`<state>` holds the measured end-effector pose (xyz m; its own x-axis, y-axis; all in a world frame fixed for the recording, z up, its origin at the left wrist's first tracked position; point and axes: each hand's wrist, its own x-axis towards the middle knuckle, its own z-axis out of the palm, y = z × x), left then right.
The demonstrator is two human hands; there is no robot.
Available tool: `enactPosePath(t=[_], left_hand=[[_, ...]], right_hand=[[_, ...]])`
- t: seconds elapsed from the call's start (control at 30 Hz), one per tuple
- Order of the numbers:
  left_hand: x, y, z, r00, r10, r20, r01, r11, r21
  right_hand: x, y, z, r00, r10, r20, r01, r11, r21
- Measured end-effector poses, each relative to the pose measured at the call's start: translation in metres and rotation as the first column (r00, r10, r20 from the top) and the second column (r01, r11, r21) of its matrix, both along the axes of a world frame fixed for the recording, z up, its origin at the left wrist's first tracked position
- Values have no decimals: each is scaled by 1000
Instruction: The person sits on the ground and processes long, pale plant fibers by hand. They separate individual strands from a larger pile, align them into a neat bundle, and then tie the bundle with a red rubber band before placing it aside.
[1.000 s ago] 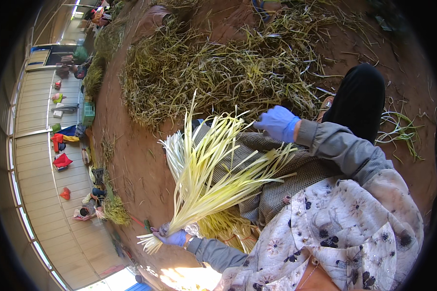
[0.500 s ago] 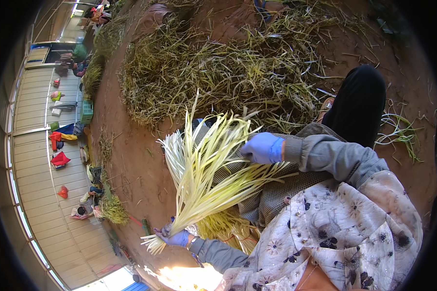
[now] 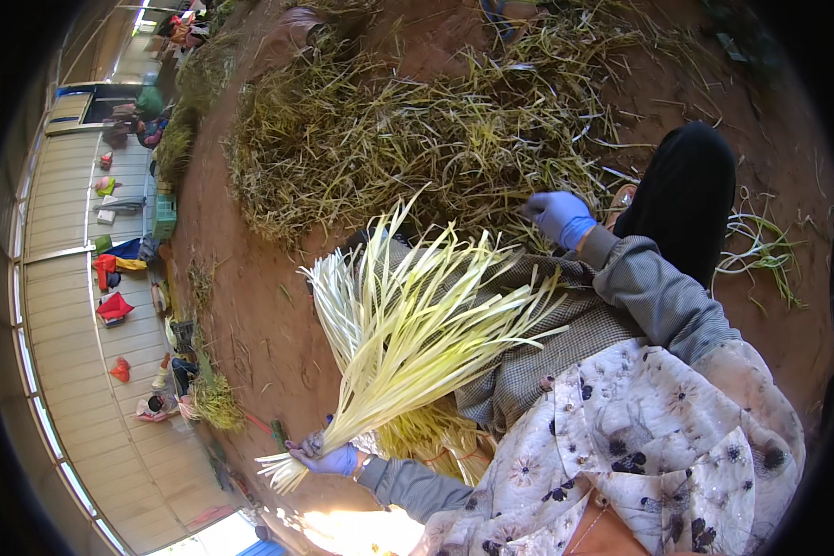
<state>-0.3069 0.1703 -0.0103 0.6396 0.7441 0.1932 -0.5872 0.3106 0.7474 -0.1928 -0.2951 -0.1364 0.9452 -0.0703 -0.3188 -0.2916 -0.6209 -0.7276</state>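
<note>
My left hand (image 3: pixel 329 457), in a blue-violet glove with soiled fingertips, is closed around the white stem ends of a bunch of yellow chives (image 3: pixel 408 343). The long pale leaves fan up and right across the checked cloth on my lap (image 3: pixel 574 324). A whiter bundle of stems (image 3: pixel 329 292) lies behind the bunch's left side, and more yellow leaves (image 3: pixel 435 431) lie beneath it. Apart from the bunch, my gloved right hand (image 3: pixel 562 219) is raised at the near edge of the leaf heap. Its fingers are curled in; whatever they hold, if anything, is hidden.
A wide heap of green and dried leaf scraps (image 3: pixel 417 139) covers the brown ground ahead. Loose green-white stalks (image 3: pixel 760 246) lie right of my knee (image 3: pixel 686 195). Along the left wall are a green crate (image 3: pixel 164 215), bags and another person (image 3: pixel 162 401).
My right hand has left the leaves and moved up and right to the scrap heap. The leaf tips have spread apart. My left hand has shifted slightly left and down, still gripping the bunch.
</note>
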Motion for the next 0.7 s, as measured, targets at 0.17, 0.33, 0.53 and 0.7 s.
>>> enactPosePath(t=[0.17,0.33,0.53,0.7], left_hand=[[3,10,-4,998,-69,-11,69,997,17],[4,10,-3,1000,-6,-31,7,999,35],[1,9,-2,999,-31,12,31,999,-30],[-1,10,1,1000,2,27,0,997,-78]], right_hand=[[2,21,22,857,158,490,-126,987,-98],[25,72,45,607,545,579,-463,834,-299],[31,80,20,916,292,274,-385,831,401],[42,32,30,989,-39,-139,122,741,660]])
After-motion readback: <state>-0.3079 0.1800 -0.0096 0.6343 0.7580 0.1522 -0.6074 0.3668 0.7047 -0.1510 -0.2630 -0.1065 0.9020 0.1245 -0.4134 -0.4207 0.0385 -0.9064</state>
